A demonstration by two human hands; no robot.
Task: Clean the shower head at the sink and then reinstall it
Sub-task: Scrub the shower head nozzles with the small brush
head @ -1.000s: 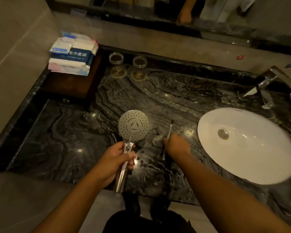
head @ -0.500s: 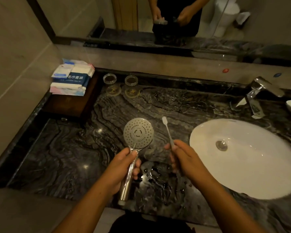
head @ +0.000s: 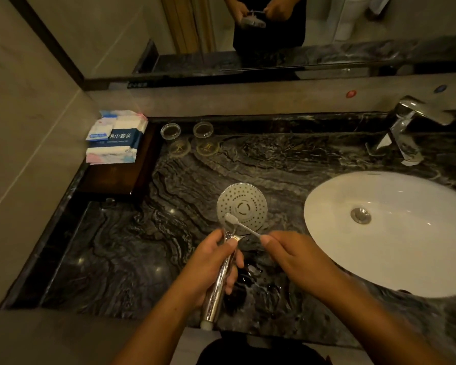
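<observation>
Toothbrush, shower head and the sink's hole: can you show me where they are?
toothbrush [head: 231, 219], head view, on its white bristle end.
shower head [head: 241, 198], head view, on the round spray face with the little holes.
drain [head: 360, 215], head view, on the metal plug in the white sink.

dark marble counter [head: 116, 246] holds a white sink [head: 334, 206], a wooden tray [head: 116, 177], two glasses [head: 170, 131], and seemingly water drops [head: 250, 273].

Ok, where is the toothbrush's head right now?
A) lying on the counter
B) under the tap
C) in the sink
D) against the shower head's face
D: the toothbrush, held by the right hand, has its bristles on the lower left of the face of the shower head, which the left hand holds over the counter.
</observation>
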